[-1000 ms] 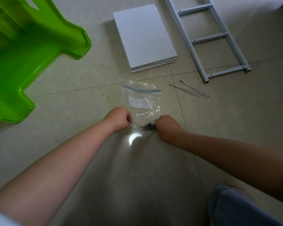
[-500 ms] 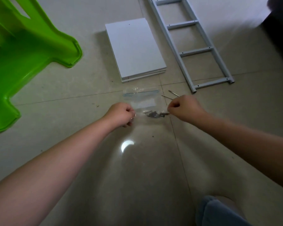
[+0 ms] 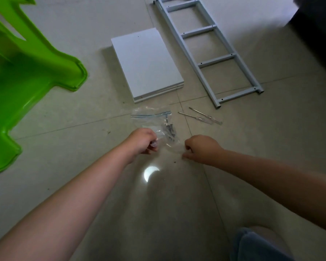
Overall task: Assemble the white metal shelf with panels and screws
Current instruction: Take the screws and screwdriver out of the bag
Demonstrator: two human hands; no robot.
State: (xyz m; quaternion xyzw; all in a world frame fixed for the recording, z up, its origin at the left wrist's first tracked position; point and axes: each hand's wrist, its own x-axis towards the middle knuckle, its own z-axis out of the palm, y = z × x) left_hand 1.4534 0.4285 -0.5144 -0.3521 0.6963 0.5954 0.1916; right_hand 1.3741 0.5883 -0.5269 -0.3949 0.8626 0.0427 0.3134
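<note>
A clear zip bag (image 3: 154, 121) with a blue seal lies on the tiled floor, and dark screws (image 3: 170, 129) are bunched inside it near its right side. My left hand (image 3: 142, 141) pinches the bag's near left corner. My right hand (image 3: 200, 148) pinches its near right corner, fingers closed. Beyond the bag lies a stack of white panels (image 3: 146, 63). To their right a white metal ladder-like side frame (image 3: 205, 46) lies flat. Two screwdrivers (image 3: 201, 116) with clear handles rest between bag and frame.
A bright green plastic stool (image 3: 23, 72) lies at the left. A dark piece of furniture (image 3: 320, 34) fills the far right corner. My knee in blue cloth (image 3: 256, 245) shows at the bottom right. A round light reflection marks the floor near my hands.
The bag has been tipped so its sealed end points away and the screws have slid from the near edge toward the bag's right side. Both hands have shifted slightly nearer.
</note>
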